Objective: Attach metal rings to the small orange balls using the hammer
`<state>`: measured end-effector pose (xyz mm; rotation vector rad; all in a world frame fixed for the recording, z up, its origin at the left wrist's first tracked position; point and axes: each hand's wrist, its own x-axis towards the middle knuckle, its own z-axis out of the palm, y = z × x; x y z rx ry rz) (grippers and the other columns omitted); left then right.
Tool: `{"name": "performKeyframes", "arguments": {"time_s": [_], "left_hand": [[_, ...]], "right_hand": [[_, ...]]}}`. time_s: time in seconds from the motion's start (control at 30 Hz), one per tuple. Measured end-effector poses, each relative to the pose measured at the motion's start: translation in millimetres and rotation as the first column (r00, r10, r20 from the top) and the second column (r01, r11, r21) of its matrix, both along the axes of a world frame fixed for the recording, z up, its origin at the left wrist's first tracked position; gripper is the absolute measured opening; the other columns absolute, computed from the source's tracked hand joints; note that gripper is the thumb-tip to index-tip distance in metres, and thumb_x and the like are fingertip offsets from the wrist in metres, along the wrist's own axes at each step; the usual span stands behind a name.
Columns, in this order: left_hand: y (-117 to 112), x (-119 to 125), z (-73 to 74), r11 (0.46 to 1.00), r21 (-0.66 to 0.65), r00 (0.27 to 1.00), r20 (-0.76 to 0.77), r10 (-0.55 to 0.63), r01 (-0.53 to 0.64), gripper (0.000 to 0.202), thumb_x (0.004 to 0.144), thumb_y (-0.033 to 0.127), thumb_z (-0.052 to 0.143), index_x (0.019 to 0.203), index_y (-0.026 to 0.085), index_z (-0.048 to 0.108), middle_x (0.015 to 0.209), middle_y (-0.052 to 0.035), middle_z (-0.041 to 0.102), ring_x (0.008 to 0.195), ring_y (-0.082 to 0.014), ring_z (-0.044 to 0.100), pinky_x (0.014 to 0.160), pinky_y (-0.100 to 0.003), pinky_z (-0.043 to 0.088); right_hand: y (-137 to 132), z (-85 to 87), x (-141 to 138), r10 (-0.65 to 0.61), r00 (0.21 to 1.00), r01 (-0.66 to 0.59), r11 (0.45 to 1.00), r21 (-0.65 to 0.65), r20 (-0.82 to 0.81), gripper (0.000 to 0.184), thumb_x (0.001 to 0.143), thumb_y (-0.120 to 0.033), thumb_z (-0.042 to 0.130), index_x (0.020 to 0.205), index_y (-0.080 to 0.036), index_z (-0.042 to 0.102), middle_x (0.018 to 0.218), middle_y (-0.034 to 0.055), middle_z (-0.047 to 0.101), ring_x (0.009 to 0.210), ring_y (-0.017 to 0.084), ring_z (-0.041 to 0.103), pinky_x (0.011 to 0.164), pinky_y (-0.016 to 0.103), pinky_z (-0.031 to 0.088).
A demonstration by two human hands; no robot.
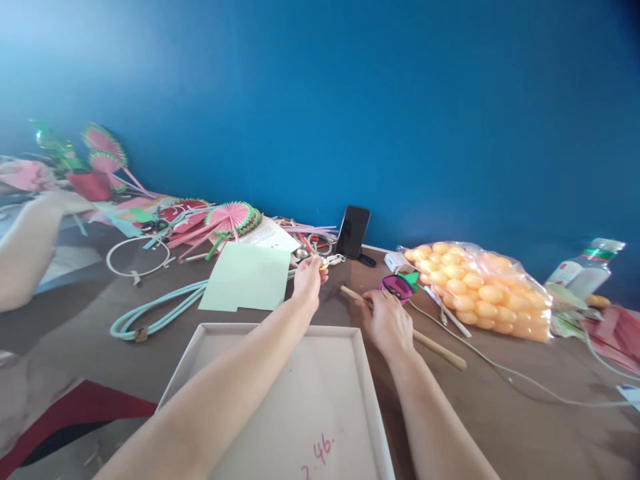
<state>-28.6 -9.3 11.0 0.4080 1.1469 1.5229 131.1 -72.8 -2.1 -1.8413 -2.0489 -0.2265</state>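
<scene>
My left hand (307, 283) reaches over the far edge of the white tray. Its fingers pinch a small shiny round metal piece (324, 263), too small to name exactly. My right hand (387, 323) is wrapped around the wooden handle of a hammer (440, 350), which lies low over the table; its dark head is hard to make out against the brown surface. Just beyond my right hand stands a small purple cup (397, 288) with a green leaf shape. Left of my left hand lies a pale green sheet (247, 277).
The shallow white tray (373, 413) sits in front of me. A phone (353, 231) leans on the blue wall. A bag of orange balls (480, 290), a bottle (583, 270) and a cable (505, 368) lie right. Paper fans (233, 219), coiled tubing (160, 327) and another person's arm (33, 247) are left.
</scene>
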Motion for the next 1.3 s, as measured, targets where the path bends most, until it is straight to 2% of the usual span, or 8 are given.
{"name": "performKeyframes", "arguments": {"time_s": [0.53, 0.8, 0.93, 1.07, 1.2, 1.3], "left_hand": [[-1, 1, -2.6, 0.996, 0.014, 0.996, 0.0, -0.089, 0.089, 0.017, 0.078, 0.029, 0.062, 0.087, 0.015, 0.059, 0.079, -0.0033, 0.062, 0.058, -0.007, 0.058, 0.056, -0.02, 0.046], [0, 3, -7.6, 0.992, 0.022, 0.992, -0.029, -0.123, 0.123, 0.02, 0.075, 0.032, 0.065, 0.084, 0.015, 0.06, 0.077, -0.0033, 0.062, 0.057, -0.0076, 0.057, 0.053, -0.02, 0.045], [0, 3, -6.8, 0.989, 0.019, 0.988, -0.043, -0.149, 0.15, 0.018, 0.077, 0.031, 0.062, 0.085, 0.015, 0.06, 0.077, -0.0035, 0.062, 0.056, -0.0072, 0.056, 0.053, -0.02, 0.044], [-2, 3, -4.5, 0.983, 0.006, 0.982, -0.042, -0.183, 0.184, 0.017, 0.077, 0.029, 0.062, 0.085, 0.014, 0.06, 0.075, -0.0033, 0.061, 0.057, -0.0071, 0.056, 0.055, -0.02, 0.044], [-3, 2, -1.9, 0.981, -0.002, 0.98, -0.036, -0.194, 0.194, 0.016, 0.077, 0.029, 0.062, 0.084, 0.014, 0.059, 0.072, -0.0026, 0.061, 0.055, -0.0071, 0.055, 0.056, -0.021, 0.044], [-3, 2, -2.6, 0.981, -0.004, 0.98, -0.029, -0.195, 0.195, 0.017, 0.075, 0.029, 0.063, 0.084, 0.014, 0.059, 0.072, -0.0027, 0.06, 0.055, -0.0073, 0.055, 0.056, -0.021, 0.044]], "right_hand": [[2, -2.3, 1, -0.004, 0.999, 0.0, 0.991, -0.137, -0.035, 0.014, 0.084, -0.037, 0.056, 0.087, -0.024, 0.063, 0.088, 0.0046, 0.064, 0.082, 0.021, 0.059, 0.06, 0.029, 0.034], [3, 1.5, 1, 0.011, 0.991, -0.009, 1.0, 0.017, -0.131, 0.015, 0.088, -0.03, 0.05, 0.091, -0.026, 0.063, 0.091, 0.0025, 0.065, 0.081, 0.017, 0.059, 0.058, 0.027, 0.035], [4, 15.4, 1, -0.018, 0.981, 0.034, 0.996, 0.079, -0.191, 0.016, 0.086, -0.028, 0.05, 0.091, -0.026, 0.065, 0.093, 0.0014, 0.066, 0.079, 0.016, 0.059, 0.057, 0.025, 0.034], [15, 40.2, 16, -0.065, 0.973, 0.082, 0.994, 0.068, -0.22, 0.016, 0.082, -0.031, 0.053, 0.084, -0.027, 0.068, 0.089, 0.0009, 0.068, 0.071, 0.016, 0.059, 0.055, 0.026, 0.033], [39, 60.7, 50, -0.159, 0.973, 0.148, 0.986, -0.081, -0.169, 0.016, 0.077, -0.036, 0.057, 0.081, -0.031, 0.072, 0.082, -0.0003, 0.07, 0.067, 0.017, 0.058, 0.054, 0.027, 0.034], [56, 64.5, 75, -0.151, 0.987, 0.134, 0.966, -0.22, -0.061, 0.013, 0.071, -0.035, 0.062, 0.074, -0.03, 0.074, 0.084, 0.0005, 0.071, 0.068, 0.017, 0.059, 0.055, 0.027, 0.035]]}}
